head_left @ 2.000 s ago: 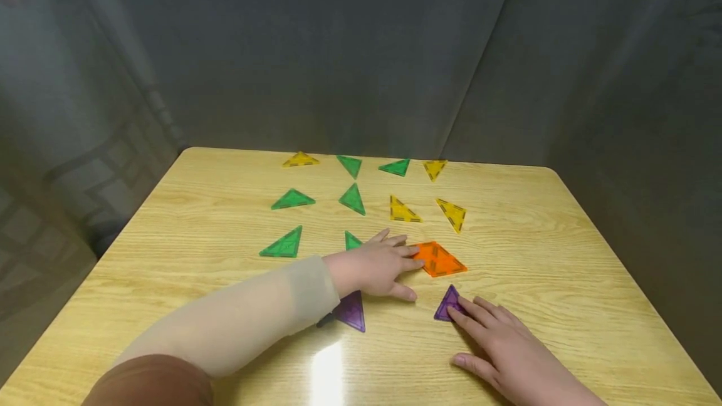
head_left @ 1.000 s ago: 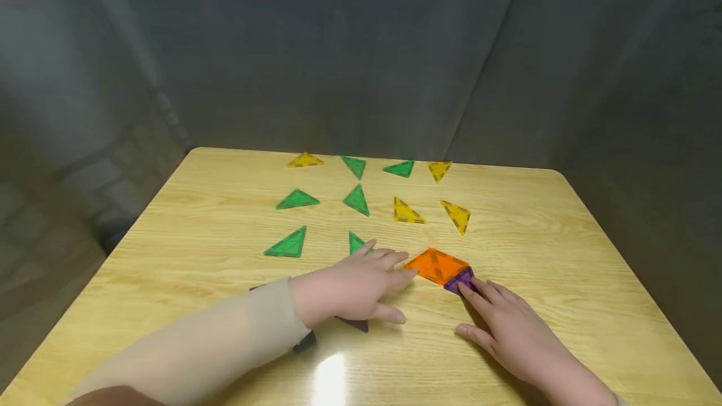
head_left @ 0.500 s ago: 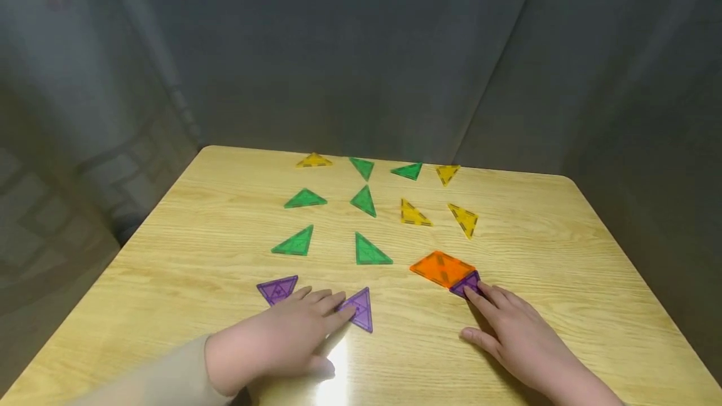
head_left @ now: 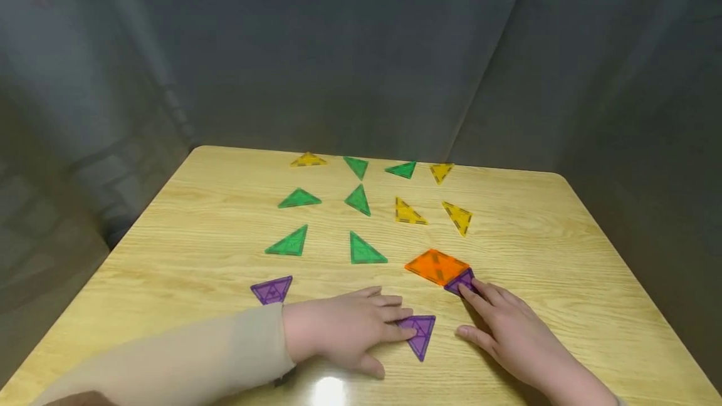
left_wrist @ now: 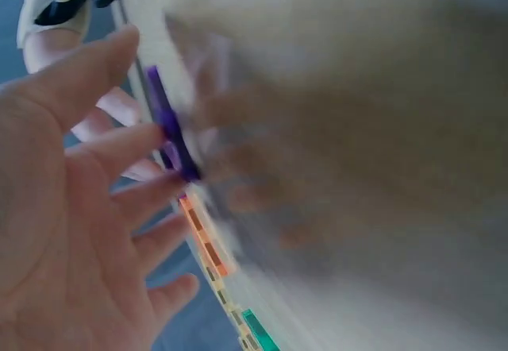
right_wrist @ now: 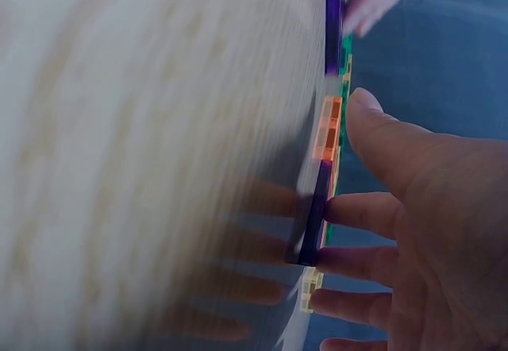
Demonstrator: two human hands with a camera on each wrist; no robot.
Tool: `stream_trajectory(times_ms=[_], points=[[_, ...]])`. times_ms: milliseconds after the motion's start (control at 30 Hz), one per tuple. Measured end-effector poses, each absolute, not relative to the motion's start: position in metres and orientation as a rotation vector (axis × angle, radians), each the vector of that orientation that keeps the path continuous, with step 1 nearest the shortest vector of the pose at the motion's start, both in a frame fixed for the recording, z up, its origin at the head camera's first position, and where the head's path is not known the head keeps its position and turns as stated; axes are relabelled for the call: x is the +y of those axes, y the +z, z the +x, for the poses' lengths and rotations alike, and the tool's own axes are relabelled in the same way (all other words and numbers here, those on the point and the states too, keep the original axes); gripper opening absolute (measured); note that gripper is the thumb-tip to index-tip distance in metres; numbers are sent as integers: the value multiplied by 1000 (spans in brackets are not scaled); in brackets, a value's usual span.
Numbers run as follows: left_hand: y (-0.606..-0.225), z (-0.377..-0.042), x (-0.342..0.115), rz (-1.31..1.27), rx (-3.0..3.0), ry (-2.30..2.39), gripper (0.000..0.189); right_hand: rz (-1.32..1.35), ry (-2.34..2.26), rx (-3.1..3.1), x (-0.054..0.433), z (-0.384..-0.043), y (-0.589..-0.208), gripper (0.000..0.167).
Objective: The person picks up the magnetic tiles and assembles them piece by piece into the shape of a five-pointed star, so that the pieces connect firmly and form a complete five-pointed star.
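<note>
My left hand [head_left: 352,327], fingers fairly straight, presses its fingertips on a translucent purple triangular magnetic tile [head_left: 422,334] lying on the table. In the left wrist view that purple tile [left_wrist: 171,129] shows edge-on under the fingertips. My right hand [head_left: 507,334] rests its straight fingertips on another purple triangle tile [head_left: 461,281], which sits against the lower right edge of two orange triangle tiles [head_left: 437,266] joined side by side. The right wrist view shows the orange edge [right_wrist: 328,129] meeting this purple tile [right_wrist: 316,216]. A third purple tile [head_left: 273,290] lies left, just beyond my left sleeve.
Several green triangle tiles [head_left: 366,249] and several yellow triangle tiles [head_left: 408,212] lie spaced apart toward the far edge of the wooden table [head_left: 536,224]. A dark grey curtain [head_left: 338,49] hangs behind the table.
The right hand slid a purple tile up against the orange pair, then stayed. My left hand left the orange tiles, came to another purple tile and slid it rightward, turning it.
</note>
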State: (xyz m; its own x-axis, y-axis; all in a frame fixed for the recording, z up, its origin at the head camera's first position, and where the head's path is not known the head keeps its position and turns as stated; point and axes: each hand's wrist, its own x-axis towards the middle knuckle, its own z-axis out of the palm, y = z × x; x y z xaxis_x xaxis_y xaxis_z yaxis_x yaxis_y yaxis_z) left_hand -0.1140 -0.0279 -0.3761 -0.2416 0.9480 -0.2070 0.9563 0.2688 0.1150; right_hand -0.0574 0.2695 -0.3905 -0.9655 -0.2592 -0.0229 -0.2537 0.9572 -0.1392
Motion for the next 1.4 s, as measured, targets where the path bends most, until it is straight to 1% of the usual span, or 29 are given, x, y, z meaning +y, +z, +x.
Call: stream_trajectory(times_ms=[100,200,267,533,767,967,1100,1233,1300,1400], points=[[-374,-127,-15,1817,2298,-104,65,-402,-209,3067,269,-57,-391,78],[-371,-139,-5,1850,2358,-184,51,-401,-214,3068,270,-57,-391,78],[-369,-146,-1,1864,2394,-226,46,-405,-227,3070,270,-57,-391,77],[-364,-159,10,1791,2427,-324,53,-426,-257,3076,271,-57,-391,75],[-364,-161,11,1689,2458,-356,52,-428,-252,3070,270,-56,-391,75],[-366,-159,8,1676,2482,-334,50,-410,-250,3065,270,-57,-390,75],[-359,-151,-8,1634,2525,-218,54,-414,-247,3061,269,-58,-389,75],[-340,-142,-45,1513,2593,-103,62,-414,-235,3055,269,-59,-388,76],[-329,-135,-70,1420,2651,-41,59,-412,-226,3051,269,-59,-388,77],[-317,-123,-108,1251,2753,33,43,-404,-209,3046,270,-59,-387,79]])
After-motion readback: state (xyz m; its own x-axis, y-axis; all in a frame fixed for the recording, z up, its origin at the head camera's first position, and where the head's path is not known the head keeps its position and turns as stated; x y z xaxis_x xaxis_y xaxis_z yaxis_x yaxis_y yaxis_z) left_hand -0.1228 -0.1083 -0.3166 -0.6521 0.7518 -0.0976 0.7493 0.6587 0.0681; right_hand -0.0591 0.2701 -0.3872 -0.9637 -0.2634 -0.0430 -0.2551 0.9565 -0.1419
